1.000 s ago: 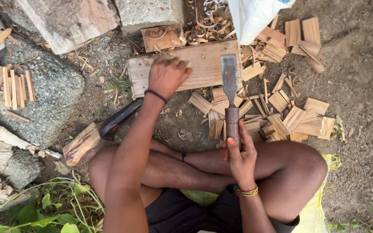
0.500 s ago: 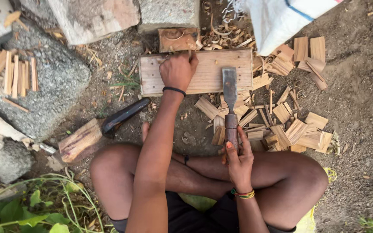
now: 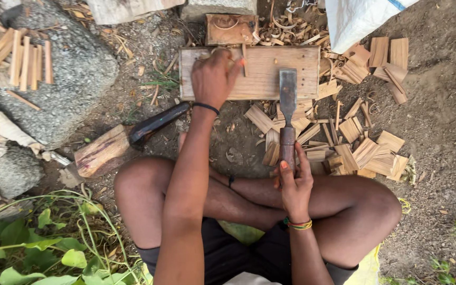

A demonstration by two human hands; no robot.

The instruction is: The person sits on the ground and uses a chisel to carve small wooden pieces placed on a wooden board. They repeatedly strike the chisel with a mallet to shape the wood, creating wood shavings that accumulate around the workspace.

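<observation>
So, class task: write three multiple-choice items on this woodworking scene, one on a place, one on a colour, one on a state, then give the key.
1. Where does the left hand rest?
A. on the wooden board
B. on the grey rock
C. on the knee

2. What colour is the left wristband?
A. white
B. black
C. red

3. How is the chisel held?
A. lying loose
B. gripped by the handle in the right hand
C. held by the blade

Key: A, fingers lie on the board; B, dark band at the wrist; B, fingers wrap the handle.
</observation>
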